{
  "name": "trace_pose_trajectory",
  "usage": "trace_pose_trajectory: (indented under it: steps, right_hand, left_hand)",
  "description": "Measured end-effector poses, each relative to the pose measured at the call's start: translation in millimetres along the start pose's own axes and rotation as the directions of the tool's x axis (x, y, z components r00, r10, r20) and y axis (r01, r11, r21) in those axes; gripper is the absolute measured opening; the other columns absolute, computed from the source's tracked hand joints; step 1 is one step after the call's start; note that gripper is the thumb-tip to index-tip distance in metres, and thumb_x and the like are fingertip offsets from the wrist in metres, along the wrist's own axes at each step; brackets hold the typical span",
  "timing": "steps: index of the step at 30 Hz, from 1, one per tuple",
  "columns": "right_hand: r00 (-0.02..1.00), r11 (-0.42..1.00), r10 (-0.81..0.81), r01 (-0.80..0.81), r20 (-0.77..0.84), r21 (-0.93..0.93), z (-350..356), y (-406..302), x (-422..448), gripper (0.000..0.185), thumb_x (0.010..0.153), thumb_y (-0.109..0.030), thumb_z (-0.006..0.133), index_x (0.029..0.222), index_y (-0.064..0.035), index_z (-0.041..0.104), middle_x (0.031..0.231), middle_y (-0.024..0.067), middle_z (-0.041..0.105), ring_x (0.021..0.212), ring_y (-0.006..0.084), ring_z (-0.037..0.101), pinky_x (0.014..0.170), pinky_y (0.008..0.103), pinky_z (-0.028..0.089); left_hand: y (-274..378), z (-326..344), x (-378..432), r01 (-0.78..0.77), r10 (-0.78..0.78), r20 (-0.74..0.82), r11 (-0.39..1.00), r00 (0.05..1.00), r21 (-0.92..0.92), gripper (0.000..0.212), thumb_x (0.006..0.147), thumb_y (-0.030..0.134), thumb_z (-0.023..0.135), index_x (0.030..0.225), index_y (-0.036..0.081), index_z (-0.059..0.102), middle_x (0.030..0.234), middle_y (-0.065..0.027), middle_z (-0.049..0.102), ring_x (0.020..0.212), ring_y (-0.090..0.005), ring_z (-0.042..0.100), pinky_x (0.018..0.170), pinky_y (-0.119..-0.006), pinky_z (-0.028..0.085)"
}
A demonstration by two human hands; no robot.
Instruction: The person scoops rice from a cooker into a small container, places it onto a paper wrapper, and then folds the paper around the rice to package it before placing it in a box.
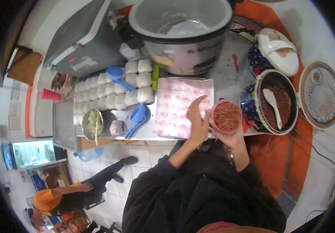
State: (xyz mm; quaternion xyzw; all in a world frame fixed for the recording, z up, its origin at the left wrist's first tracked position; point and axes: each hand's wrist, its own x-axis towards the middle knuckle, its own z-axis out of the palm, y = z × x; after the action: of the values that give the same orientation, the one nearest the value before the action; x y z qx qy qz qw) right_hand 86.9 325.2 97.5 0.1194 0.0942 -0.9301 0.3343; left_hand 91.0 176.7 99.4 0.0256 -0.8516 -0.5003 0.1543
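My right hand [233, 137] is closed around a pink-rimmed cup [226, 117] filled with reddish-brown rice. Beside the cup, at its left, my left hand [199, 122] has its fingers spread over a stack of printed wrapping paper [179, 102]; whether its thumb touches the cup I cannot tell. To the right, an open rice cooker [257, 102] holds more red rice, with a white rice paddle [272, 106] lying in it. Left of the paper, rows of white wrapped portions [106, 94] cover the counter. A blue scoop [116, 74] rests on them, and another blue scoop [138, 113] lies in front.
A large metal pot [182, 55] stands behind the paper, beside a grey cooler box [77, 46]. A metal bowl [83, 122] of greenish food with a spoon and a small wrapped bundle [116, 127] are near the front edge. A person in orange [46, 199] sits at lower left.
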Motion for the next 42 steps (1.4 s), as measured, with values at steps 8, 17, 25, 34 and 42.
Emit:
trace_pose_trajectory:
  steps: [8, 17, 25, 34, 42]
  right_hand:
    - [0.916, -0.717, -0.259, 0.029, 0.305, -0.696, -83.8, 65.7, 160.8, 0.045, 0.077, -0.035, 0.067, 0.113, -0.0096, 0.057, 0.109, 0.0124, 0.058, 0.100, 0.0324, 0.056, 0.086, 0.0451, 0.046]
    - [0.780, -0.867, 0.077, 0.360, 0.621, -0.345, -91.0, 78.0, 166.4, 0.052, 0.069, -0.032, 0.069, 0.118, -0.0188, 0.058, 0.127, 0.0104, 0.048, 0.115, 0.0359, 0.043, 0.095, 0.0444, 0.041]
    - [0.653, -0.775, -0.213, 0.340, 0.727, -0.533, 6.0, 41.5, 125.2, 0.050, 0.067, -0.032, 0.073, 0.112, -0.0155, 0.061, 0.120, 0.0121, 0.055, 0.113, 0.0344, 0.046, 0.098, 0.0451, 0.039]
    - [0.362, -0.752, -0.554, -0.603, 0.749, -0.265, 65.0, -122.6, -9.6, 0.050, 0.080, -0.028, 0.068, 0.126, -0.0153, 0.054, 0.122, 0.0152, 0.052, 0.116, 0.0347, 0.045, 0.099, 0.0447, 0.033]
    - [0.857, -0.943, -0.245, -0.102, 0.453, -0.317, -50.3, -5.1, 138.5, 0.052, 0.084, -0.023, 0.057, 0.129, 0.0012, 0.046, 0.132, 0.0140, 0.046, 0.128, 0.0301, 0.035, 0.109, 0.0482, 0.022]
  left_hand:
    - [-148.9, -106.2, -58.0, 0.386, -0.362, 0.135, 0.876, 0.922, -0.290, 0.037, 0.087, 0.009, 0.051, 0.123, -0.002, 0.044, 0.120, -0.0167, 0.050, 0.113, -0.0308, 0.048, 0.094, -0.038, 0.039]
    - [-168.0, -107.0, -57.4, 0.007, -0.065, 0.248, 0.974, 0.967, 0.228, 0.071, 0.073, 0.012, 0.071, 0.134, 0.002, 0.037, 0.133, -0.0180, 0.044, 0.122, -0.0345, 0.042, 0.102, -0.042, 0.034]
    - [-157.4, -118.5, -47.4, 0.247, -0.243, 0.303, 0.969, 0.921, 0.027, 0.065, 0.078, 0.012, 0.068, 0.133, 0.001, 0.037, 0.132, -0.0194, 0.045, 0.122, -0.0322, 0.043, 0.102, -0.041, 0.035]
    - [-125.5, -141.1, -0.3, 0.437, -0.348, 0.322, 0.860, 0.880, -0.264, 0.043, 0.091, 0.020, 0.056, 0.128, 0.001, 0.043, 0.128, -0.0157, 0.049, 0.119, -0.0270, 0.049, 0.101, -0.037, 0.037]
    - [-119.4, -112.3, 43.4, 0.270, -0.189, 0.300, 0.927, 0.935, -0.260, 0.032, 0.091, 0.014, 0.054, 0.120, 0.001, 0.051, 0.119, -0.0144, 0.055, 0.112, -0.0256, 0.054, 0.098, -0.035, 0.039]
